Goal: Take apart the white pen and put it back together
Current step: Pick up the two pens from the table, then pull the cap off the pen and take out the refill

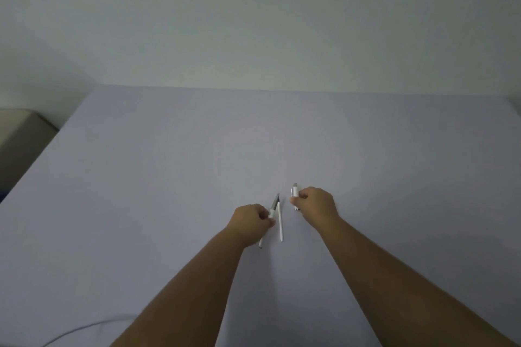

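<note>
- A thin cable (84, 328) lies at the near left edge of the table (169, 177), far from the work.
- The left hand (249, 221) is shut around the front part (271, 211) of the white pen. Its dark, pointed tip aims up and away from the person, and its back end pokes out below the hand, toward the person.
- Just beside that hand, on its right, lies a thin white tube (280, 224), which I think is the refill. It looks like it rests on the table, almost in line with the front part and very close to it. I cannot tell if they touch.
- The right hand (314, 204) is a bit farther out. Its grip is closed on the short back part (295, 195), which stands nearly upright, silver end up.
- The two held parts are apart, with the tube between them. So the pen is in pieces right now.
- Both held parts and the tube point nearly the same way, near to far. The left hand is nearer to the tube.
- I think the tube has to slide into the front part before the back part goes on.
</note>
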Demonstrator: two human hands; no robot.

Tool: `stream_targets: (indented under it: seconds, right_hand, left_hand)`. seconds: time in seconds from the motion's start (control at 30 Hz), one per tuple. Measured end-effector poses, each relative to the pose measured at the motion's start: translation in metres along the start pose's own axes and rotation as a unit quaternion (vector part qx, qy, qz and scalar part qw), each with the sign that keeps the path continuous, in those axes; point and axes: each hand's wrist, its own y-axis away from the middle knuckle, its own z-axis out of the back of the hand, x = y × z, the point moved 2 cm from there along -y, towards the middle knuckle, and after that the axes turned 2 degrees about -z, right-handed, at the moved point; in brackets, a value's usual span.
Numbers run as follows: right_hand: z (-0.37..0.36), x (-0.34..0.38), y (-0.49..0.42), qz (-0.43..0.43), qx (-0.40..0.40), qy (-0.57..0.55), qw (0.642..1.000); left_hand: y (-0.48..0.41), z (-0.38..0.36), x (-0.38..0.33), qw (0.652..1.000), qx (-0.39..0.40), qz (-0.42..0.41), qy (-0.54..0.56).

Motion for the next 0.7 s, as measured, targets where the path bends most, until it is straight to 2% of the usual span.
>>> stream_targets:
  seconds: [0.33, 0.7]
  right_hand:
    - [-0.013, -0.013, 0.001, -0.004, -0.013, 0.068, 0.998]
    - [-0.012, -0.019, 0.001, 0.003, -0.017, 0.059, 0.998]
  left_hand:
    - [0.005, 0.003, -0.004, 0.999, -0.028, -0.016, 0.026]
    - [0.009, 0.002, -0.011, 0.999, -0.029, -0.019, 0.028]
